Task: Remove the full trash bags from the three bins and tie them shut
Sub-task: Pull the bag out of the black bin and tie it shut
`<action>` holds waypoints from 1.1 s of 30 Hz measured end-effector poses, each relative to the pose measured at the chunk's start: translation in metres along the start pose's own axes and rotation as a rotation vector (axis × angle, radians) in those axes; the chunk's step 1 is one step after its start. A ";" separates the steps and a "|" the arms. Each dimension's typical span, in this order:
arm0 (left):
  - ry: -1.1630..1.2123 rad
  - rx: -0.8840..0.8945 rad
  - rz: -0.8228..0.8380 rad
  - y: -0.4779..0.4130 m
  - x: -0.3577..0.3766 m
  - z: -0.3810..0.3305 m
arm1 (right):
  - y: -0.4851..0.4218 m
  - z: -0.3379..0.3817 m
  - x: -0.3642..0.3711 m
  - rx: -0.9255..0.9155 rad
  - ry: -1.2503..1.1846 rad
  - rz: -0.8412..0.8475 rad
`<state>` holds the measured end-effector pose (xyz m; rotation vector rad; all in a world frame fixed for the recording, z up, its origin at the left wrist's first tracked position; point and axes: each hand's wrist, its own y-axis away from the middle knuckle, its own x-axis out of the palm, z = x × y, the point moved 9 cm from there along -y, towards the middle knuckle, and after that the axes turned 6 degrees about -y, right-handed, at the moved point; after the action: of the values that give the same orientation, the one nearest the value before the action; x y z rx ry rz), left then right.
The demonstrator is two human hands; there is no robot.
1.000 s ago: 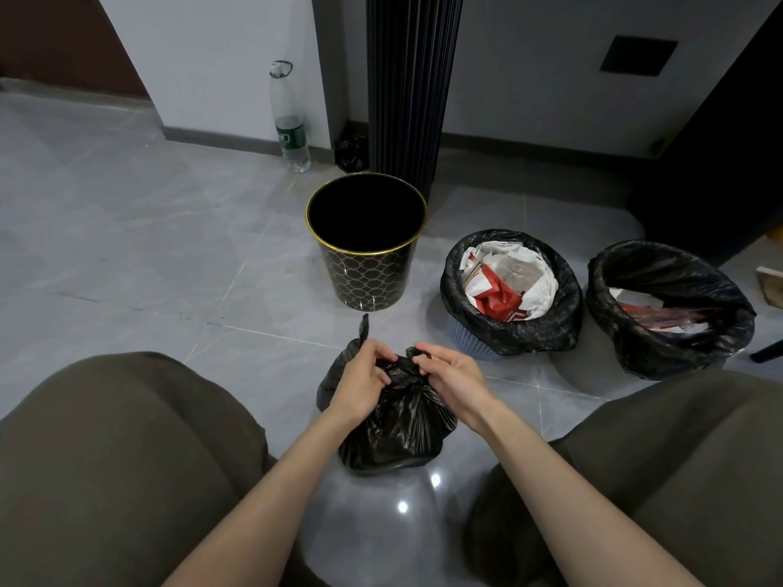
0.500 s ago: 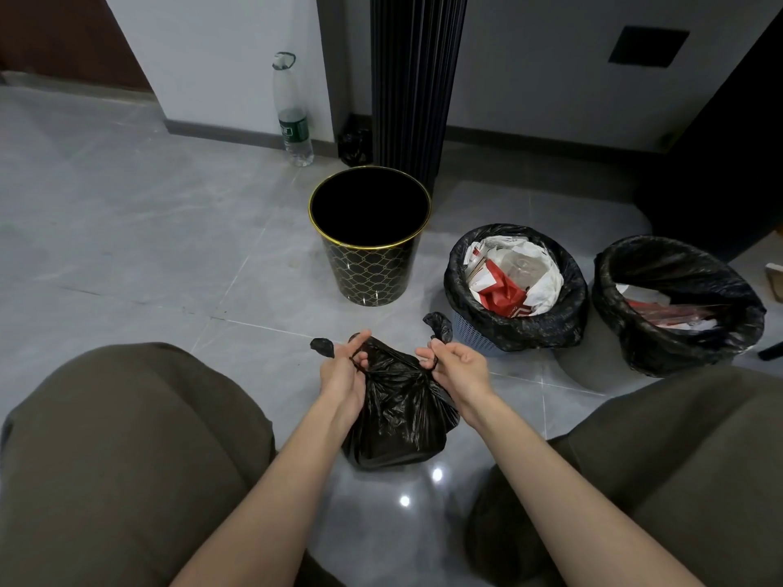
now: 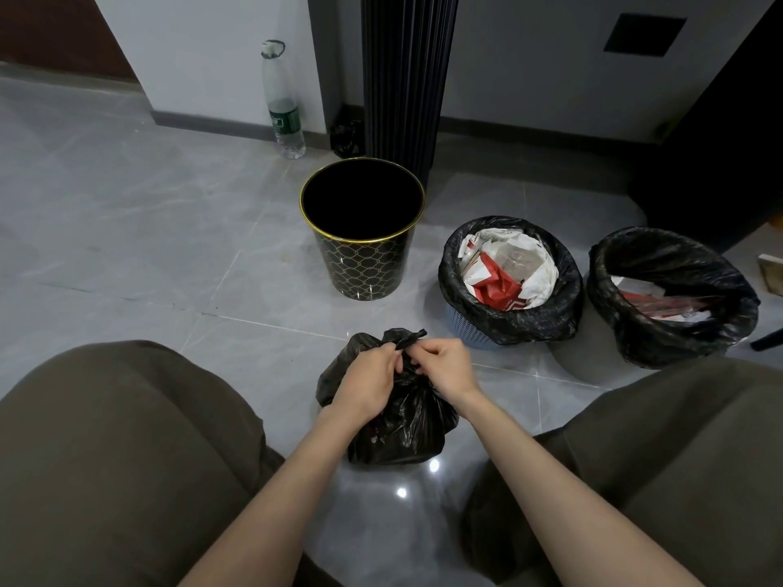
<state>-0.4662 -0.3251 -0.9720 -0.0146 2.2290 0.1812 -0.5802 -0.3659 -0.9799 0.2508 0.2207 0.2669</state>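
Trash bag point(image 3: 400, 425) is crinkly, glossy black plastic.

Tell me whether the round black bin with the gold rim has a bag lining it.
No, the round black bin with the gold rim has no bag folded over that rim.

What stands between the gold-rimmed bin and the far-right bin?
In the head view, the blue basket bin, its black liner full of white and red rubbish, stands between the gold-rimmed bin and the far-right bin.
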 end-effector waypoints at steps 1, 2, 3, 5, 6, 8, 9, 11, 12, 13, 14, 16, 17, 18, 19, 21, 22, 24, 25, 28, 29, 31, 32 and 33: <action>-0.023 0.003 -0.003 -0.001 0.000 0.000 | 0.000 0.001 0.004 -0.021 0.034 0.041; -0.049 0.000 -0.003 -0.002 0.001 -0.001 | 0.000 0.000 0.007 -0.029 0.058 0.070; -0.075 -0.005 -0.004 -0.002 0.001 -0.002 | 0.000 0.000 0.009 -0.023 0.063 0.092; -0.122 -0.011 -0.001 -0.004 0.002 -0.003 | 0.001 -0.003 0.013 0.033 0.014 0.122; -0.157 -0.013 0.008 -0.004 0.004 -0.003 | 0.002 -0.002 0.014 0.058 -0.030 0.140; -0.231 -0.015 0.023 -0.005 0.007 -0.003 | 0.005 0.000 0.018 0.086 -0.132 0.170; -0.243 -0.009 0.028 -0.005 0.009 -0.003 | 0.005 0.000 0.018 0.091 -0.168 0.166; -0.227 0.035 0.058 -0.005 0.015 -0.006 | 0.003 -0.007 0.013 0.111 -0.210 0.102; -0.193 0.062 0.076 -0.005 0.017 -0.009 | 0.001 -0.011 0.010 0.139 -0.236 0.068; -0.126 0.075 0.094 -0.005 0.017 -0.011 | -0.001 -0.016 0.009 0.176 -0.287 0.060; -0.031 0.061 0.109 -0.005 0.017 -0.010 | -0.002 -0.019 0.009 0.220 -0.352 0.063; 0.151 -0.018 0.112 -0.005 0.012 -0.003 | -0.003 -0.022 0.009 0.307 -0.518 0.061; 0.203 -0.059 0.106 -0.006 0.009 0.003 | -0.002 -0.022 0.010 0.344 -0.581 0.078; 0.229 -0.095 0.107 -0.007 0.007 0.009 | 0.001 -0.020 0.012 0.362 -0.592 0.126; 0.239 -0.126 0.114 -0.008 0.006 0.015 | 0.004 -0.014 0.015 0.348 -0.533 0.194; 0.251 -0.186 0.130 -0.010 0.005 0.023 | 0.009 0.003 0.015 0.195 -0.154 0.304; 0.270 -0.217 0.139 -0.011 0.007 0.026 | 0.008 0.013 0.013 0.062 0.136 0.324; 0.378 -0.290 0.148 -0.009 0.008 0.028 | 0.005 0.032 0.014 -0.221 0.615 0.302; 0.476 -0.333 0.146 -0.008 0.009 0.030 | 0.006 0.036 0.015 -0.309 0.708 0.283; 0.767 -0.459 0.131 -0.003 0.010 0.032 | 0.009 0.032 0.014 -0.399 0.705 0.218; 0.816 -0.479 0.135 -0.001 0.011 0.033 | 0.010 0.028 0.014 -0.385 0.668 0.209; 0.869 -0.479 0.197 0.002 0.016 0.031 | 0.010 0.023 0.013 -0.321 0.548 0.185; 0.902 -0.471 0.240 0.004 0.020 0.030 | 0.009 0.020 0.013 -0.281 0.482 0.182; 0.943 -0.464 0.277 0.006 0.023 0.027 | 0.009 0.018 0.015 -0.247 0.429 0.186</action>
<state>-0.4599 -0.3140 -1.0058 -0.0516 3.0543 1.0161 -0.5642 -0.3568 -0.9633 -0.0354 0.5853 0.5286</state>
